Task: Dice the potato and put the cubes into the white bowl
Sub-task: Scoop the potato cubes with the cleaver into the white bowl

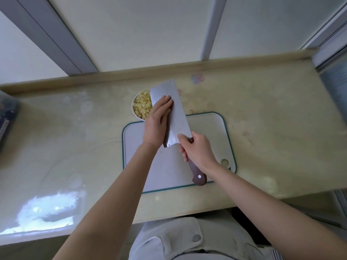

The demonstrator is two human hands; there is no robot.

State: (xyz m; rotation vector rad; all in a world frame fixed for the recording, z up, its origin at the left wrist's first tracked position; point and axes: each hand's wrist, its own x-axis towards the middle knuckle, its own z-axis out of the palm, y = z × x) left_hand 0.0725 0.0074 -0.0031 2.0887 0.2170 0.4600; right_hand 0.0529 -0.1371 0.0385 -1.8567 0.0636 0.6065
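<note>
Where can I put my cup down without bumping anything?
Bare counter lies left of the cutting board, out to the blue thing at the edge; more lies right of the board. It's crowded at the board's far left corner: the white bowl, the cleaver, the left hand on its blade and the right hand on its handle.

Pale yellow counter (262, 128) in front of me, raised lip (169, 69) along its back edge. Behind it, frosted panes (140, 30) in grey frames (62, 38). Daylight glare (47, 211) on the counter's near-left corner.
</note>
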